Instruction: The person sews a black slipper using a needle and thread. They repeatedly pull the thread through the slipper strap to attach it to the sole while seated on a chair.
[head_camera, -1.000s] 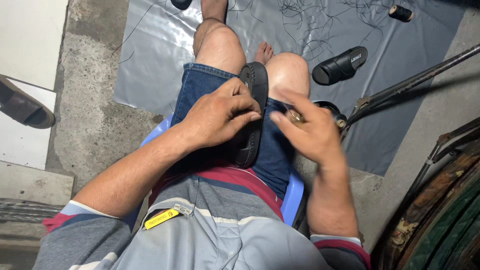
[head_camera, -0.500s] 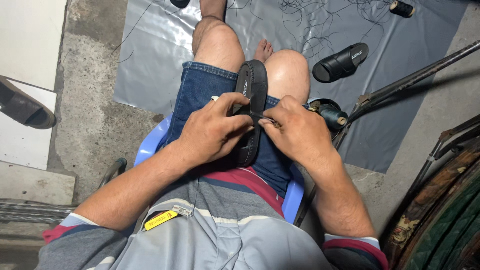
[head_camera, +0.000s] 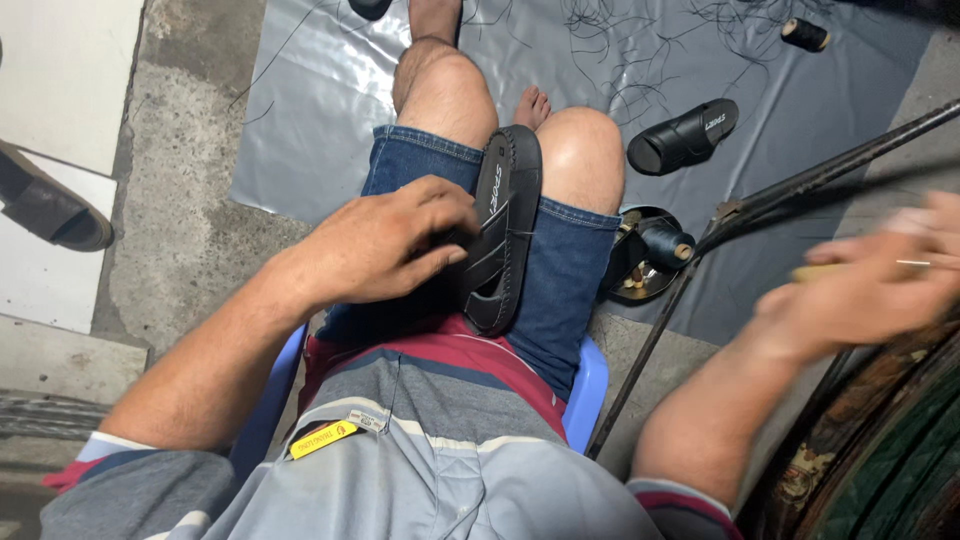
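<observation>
Since the earlier frame the right hand (head_camera: 860, 290) has been swung away from the sandal (head_camera: 500, 230), out toward 3 o'clock, where it is seen blurred by motion. It is closed around a pale, slim tool handle, with a thin metal tip showing past the fingers; a thread drawn through the sandal's edge would account for so wide a pull, though no thread can be made out in the blur.

The sandal is kept on the lap, laid lengthwise over the denim shorts (head_camera: 560, 260) between the knees, its stitched rim turned up toward the camera. It is pinned there by the left hand (head_camera: 385, 245), which is laid flat on its strap side with fingers curled over the edge, seemingly so that it is not dragged along by the pull.

A blue stool (head_camera: 588, 385) is sat upon. On the grey sheet (head_camera: 300, 130) spread over the floor, a second sandal (head_camera: 685, 135) lies at 1 o'clock, well apart, and a spool of dark thread (head_camera: 665, 242) rests in a round tin just beside the right thigh, within easy reach. Another small spool (head_camera: 805, 34) lies farther off near the top edge, among loose thread ends. A dark metal bar (head_camera: 800, 185) is slanted across the right side.
</observation>
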